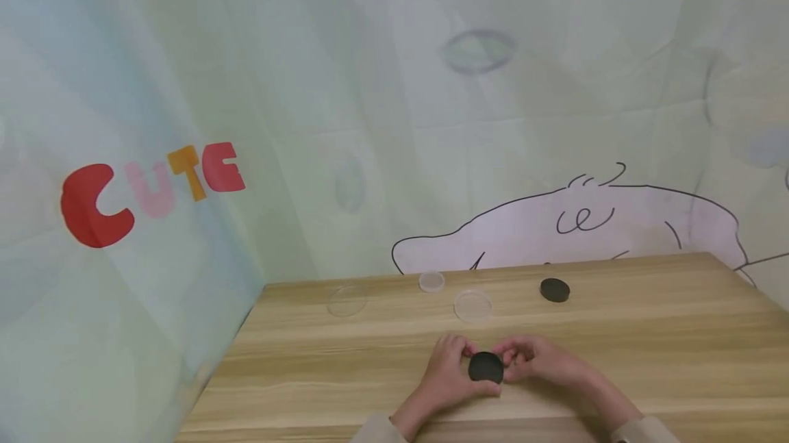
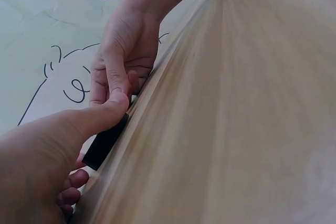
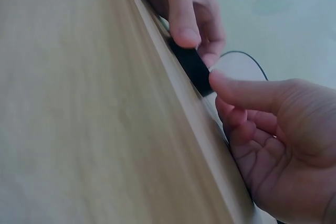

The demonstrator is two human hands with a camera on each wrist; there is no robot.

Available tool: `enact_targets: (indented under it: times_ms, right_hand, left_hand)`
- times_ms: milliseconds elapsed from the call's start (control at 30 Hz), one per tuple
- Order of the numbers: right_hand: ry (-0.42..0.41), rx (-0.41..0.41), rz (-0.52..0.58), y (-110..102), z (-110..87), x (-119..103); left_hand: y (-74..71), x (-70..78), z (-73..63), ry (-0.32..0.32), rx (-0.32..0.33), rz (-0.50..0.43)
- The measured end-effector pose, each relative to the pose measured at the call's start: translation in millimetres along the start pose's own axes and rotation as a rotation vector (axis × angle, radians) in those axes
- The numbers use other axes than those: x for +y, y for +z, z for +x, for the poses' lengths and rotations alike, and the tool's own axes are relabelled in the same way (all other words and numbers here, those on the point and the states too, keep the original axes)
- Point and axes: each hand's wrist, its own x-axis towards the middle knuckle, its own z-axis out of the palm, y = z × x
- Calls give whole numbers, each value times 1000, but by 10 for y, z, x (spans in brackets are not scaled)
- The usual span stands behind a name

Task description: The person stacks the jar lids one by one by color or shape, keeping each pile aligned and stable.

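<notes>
A round black disc [image 1: 486, 368] lies low on the table between both hands, its thick dark side [image 2: 106, 142] showing in the left wrist view. My left hand [image 1: 450, 374] holds it from the left, thumb on the near edge and fingers round the far side. From the right, my right hand [image 1: 542, 359] grips the rim, with its thumb at the edge of the disc [image 3: 191, 69] and its other fingers curled. Whether anything small sits between the right fingertips is hidden. Farther back on the right lies a second black disc [image 1: 555, 289].
Toward the back of the wooden table [image 1: 308, 374] lie a small clear disc [image 1: 431, 282], a larger clear one [image 1: 473, 306] and a thin transparent one [image 1: 347, 300]. A printed cloth [image 1: 345, 87] hangs behind the table and along its left side.
</notes>
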Motion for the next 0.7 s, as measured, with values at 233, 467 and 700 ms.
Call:
enact_targets:
  times_ms: [233,467,700]
  right_hand:
    - [0,-19,59,-11,16,-10]
    - [23,-18,68,-28,34,10]
    - [54,4,54,-44,17,16]
  left_hand:
    - [-41,24,-6,7,-10,25]
    - [-47,5,-10,24,-1,13]
    - [-41,22,-2,-38,-22,-72]
